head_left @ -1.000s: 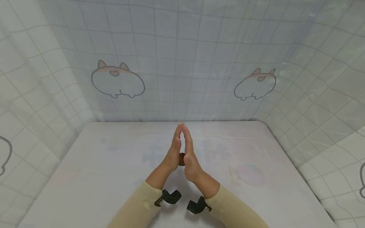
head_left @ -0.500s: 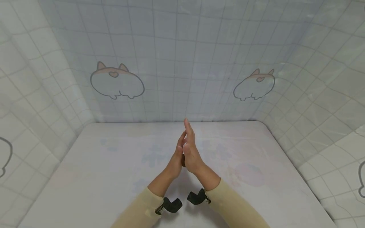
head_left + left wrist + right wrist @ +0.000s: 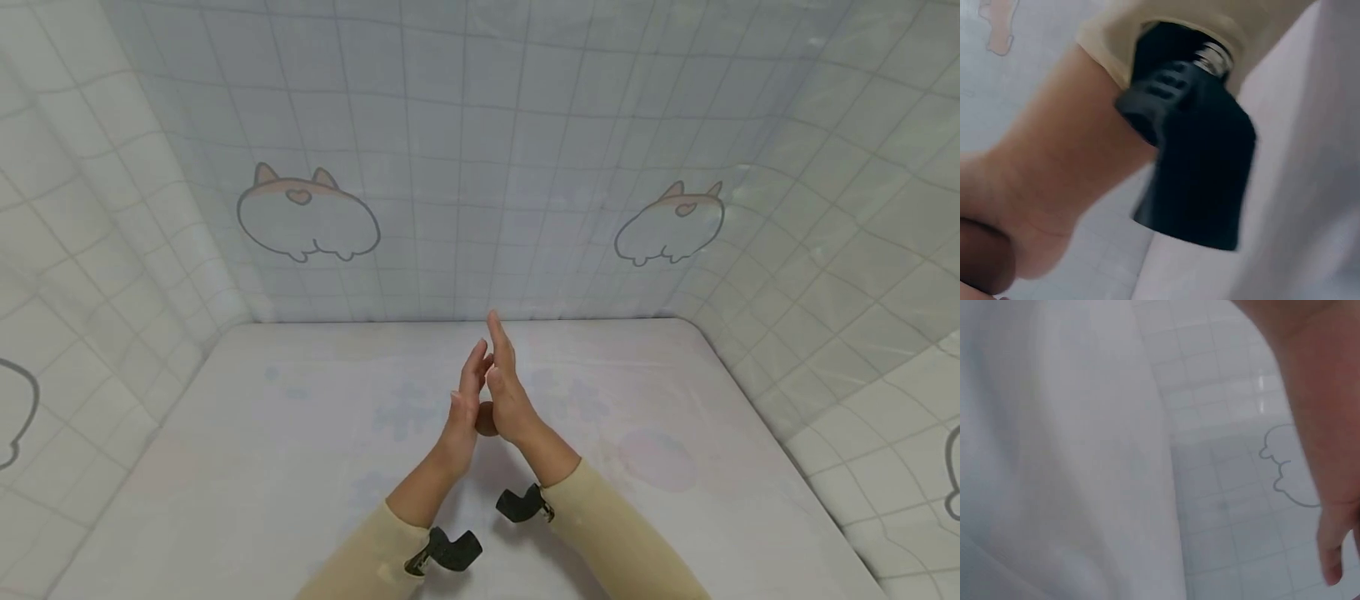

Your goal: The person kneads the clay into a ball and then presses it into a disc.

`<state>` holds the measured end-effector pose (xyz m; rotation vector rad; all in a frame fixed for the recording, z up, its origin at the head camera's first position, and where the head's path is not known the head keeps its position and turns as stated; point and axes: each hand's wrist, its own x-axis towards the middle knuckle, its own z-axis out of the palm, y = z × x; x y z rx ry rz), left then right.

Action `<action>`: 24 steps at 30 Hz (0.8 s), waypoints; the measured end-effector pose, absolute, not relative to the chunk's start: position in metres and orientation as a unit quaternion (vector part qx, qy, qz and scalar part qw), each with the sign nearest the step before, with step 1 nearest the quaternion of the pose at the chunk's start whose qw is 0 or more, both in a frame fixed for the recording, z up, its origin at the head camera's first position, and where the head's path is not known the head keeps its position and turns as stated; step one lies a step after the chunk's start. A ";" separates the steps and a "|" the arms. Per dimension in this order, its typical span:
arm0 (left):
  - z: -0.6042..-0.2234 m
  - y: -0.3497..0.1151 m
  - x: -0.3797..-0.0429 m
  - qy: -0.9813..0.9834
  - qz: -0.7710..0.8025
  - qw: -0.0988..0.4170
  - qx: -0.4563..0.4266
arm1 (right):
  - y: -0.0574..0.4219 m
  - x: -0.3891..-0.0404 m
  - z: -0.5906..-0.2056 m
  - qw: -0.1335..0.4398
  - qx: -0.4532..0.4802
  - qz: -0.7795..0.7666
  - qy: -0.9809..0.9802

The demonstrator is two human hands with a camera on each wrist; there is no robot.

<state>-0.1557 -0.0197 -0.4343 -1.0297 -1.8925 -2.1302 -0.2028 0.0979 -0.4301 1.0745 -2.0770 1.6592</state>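
Between my two palms sits a smooth, round brown lump (image 3: 487, 419) that looks like modelling clay, its lower side showing near the heels of the hands in the head view. My left hand (image 3: 461, 421), fingers straight and pointing away, presses it from the left. From the other side my right hand (image 3: 513, 406) lies flat against it, its fingertips reaching farther forward than the left ones. In the left wrist view the brown lump (image 3: 984, 257) shows at the lower left corner, against the palm. The right wrist view catches only the wrist and part of the right hand (image 3: 1332, 547).
Beneath the hands spreads a pale table cover (image 3: 300, 467) with faint flower prints. Grid-patterned curtains (image 3: 465, 167) with cartoon animal outlines enclose the back and both sides. Black curved mounts (image 3: 454, 550) stick out from both cream sleeves.
The palms slide against each other: the right hand has moved forward, the left back a little. The thumbs have parted, and the brown lump shows more than half a second ago.
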 end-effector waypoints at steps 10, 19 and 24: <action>-0.418 -0.024 -0.163 -0.609 -0.701 0.152 -0.339 | 0.093 -0.192 -0.444 0.094 0.414 0.586 -0.690; -0.406 -0.030 -0.172 -0.621 -0.696 0.180 -0.313 | 0.082 -0.177 -0.440 0.149 0.472 0.592 -0.637; -0.407 -0.030 -0.174 -0.639 -0.697 0.131 -0.296 | 0.081 -0.167 -0.430 0.195 0.491 0.598 -0.603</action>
